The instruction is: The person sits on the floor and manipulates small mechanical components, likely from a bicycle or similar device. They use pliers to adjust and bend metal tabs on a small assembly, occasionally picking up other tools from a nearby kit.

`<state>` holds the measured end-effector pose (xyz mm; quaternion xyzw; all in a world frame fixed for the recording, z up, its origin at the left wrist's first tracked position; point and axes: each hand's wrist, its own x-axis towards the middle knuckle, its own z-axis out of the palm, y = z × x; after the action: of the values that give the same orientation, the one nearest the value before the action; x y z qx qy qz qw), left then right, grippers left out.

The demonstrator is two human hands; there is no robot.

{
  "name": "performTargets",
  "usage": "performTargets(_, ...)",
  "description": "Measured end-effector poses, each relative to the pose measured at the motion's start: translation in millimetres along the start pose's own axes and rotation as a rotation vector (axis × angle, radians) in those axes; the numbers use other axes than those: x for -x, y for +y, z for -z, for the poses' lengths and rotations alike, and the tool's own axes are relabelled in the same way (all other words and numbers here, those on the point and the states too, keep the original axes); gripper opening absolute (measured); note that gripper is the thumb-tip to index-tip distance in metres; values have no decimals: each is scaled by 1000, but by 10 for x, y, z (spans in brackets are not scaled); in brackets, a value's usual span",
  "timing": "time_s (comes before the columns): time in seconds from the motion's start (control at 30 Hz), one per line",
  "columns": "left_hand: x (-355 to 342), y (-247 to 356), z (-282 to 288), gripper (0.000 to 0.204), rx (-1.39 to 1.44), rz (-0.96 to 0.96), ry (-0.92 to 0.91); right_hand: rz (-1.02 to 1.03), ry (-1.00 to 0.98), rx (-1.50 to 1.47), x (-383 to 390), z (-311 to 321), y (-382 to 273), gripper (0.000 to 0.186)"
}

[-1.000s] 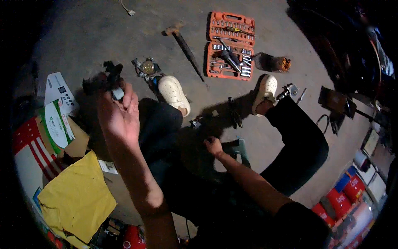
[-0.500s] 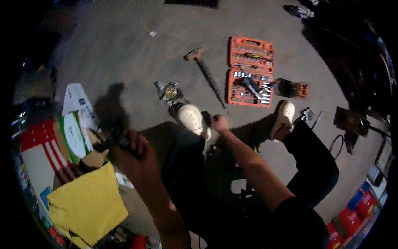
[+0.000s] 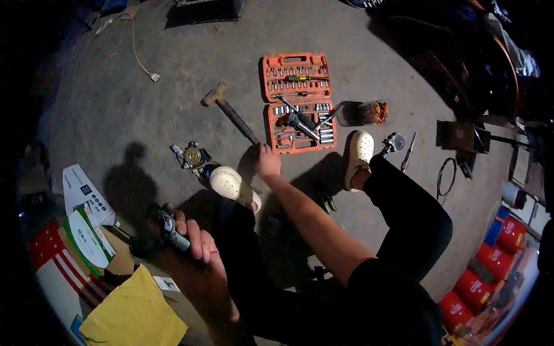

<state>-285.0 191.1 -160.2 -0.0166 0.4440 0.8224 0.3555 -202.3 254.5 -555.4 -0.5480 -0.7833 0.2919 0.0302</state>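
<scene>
My left hand (image 3: 202,245) is closed around a dark and silver metal part with a short cylindrical end (image 3: 178,237), held up above the floor at the lower left. The rest of that part is lost in the dark. My right hand (image 3: 268,162) reaches forward, its fingers closed at the handle end of a hammer (image 3: 235,117). The hammer lies on the floor, head pointing away to the left. To the right of the hammer sits an open orange socket set case (image 3: 271,124) with a dark-handled tool (image 3: 302,125) lying across it.
A round metal part (image 3: 193,155) lies by my left shoe (image 3: 226,181). Right of the case is a rusty cylindrical object (image 3: 369,113); a small metal part (image 3: 395,142) lies near my right shoe (image 3: 360,153). Boxes (image 3: 86,193) and a yellow bag (image 3: 135,308) stand left, red containers (image 3: 474,288) right.
The view has shifted, so the floor things appear further left. My right hand has moved from beside my left shoe to the hammer's handle end. The left hand still holds its part.
</scene>
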Motion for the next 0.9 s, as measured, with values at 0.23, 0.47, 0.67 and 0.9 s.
performTargets(0.23,-26,-111,-26,33,252,191,44,337,-100,-113,-43,430,490,34)
performTargets(0.47,43,-340,-347,35,-6,187,138,-18,262,-36,-445,1069,1027,51)
performTargets(0.67,32,-532,-518,31,-216,173,90,0,192,160,-567,1032,1206,47)
performTargets(0.9,-14,-636,-563,31,-147,238,196,42,239,10,-364,900,1244,52)
